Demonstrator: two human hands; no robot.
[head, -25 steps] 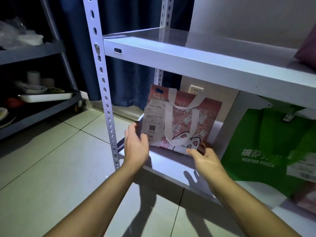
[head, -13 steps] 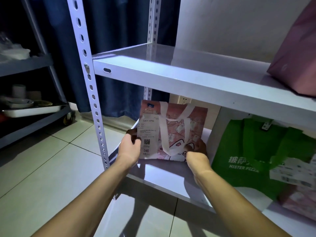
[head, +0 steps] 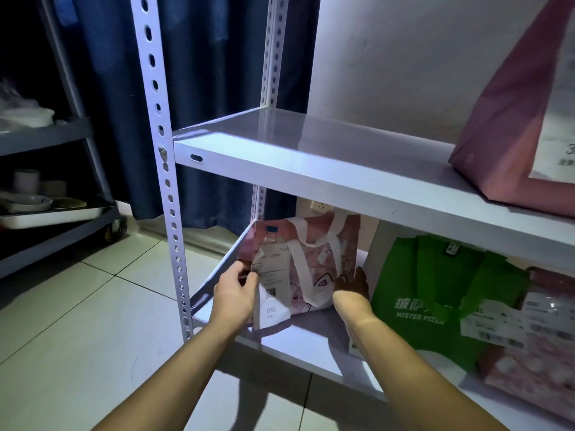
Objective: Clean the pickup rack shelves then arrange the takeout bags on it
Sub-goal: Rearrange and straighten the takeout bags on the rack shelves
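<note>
A pink patterned takeout bag (head: pixel 314 262) with white handles and a paper receipt stands on the lower shelf (head: pixel 298 340) of the white metal rack. My left hand (head: pixel 235 293) grips its left edge, thumb over the receipt. My right hand (head: pixel 351 290) holds its right side, fingers hidden behind the bag. A green MISTER PIZZA bag (head: pixel 426 293) stands just to the right on the same shelf. A large pink bag (head: pixel 510 126) sits on the upper shelf (head: pixel 311 160) at the right.
Another pink bag (head: pixel 535 359) with receipts lies at the far right of the lower shelf. The rack's perforated post (head: pixel 165 169) stands left of my hands. A grey cart (head: pixel 46 219) with dishes and a tray is at the far left. Tiled floor (head: pixel 77 321) lies below.
Both hands closed in from in front of the pink patterned bag and took hold of its sides. The view has risen, showing more of the upper shelf and the large pink bag.
</note>
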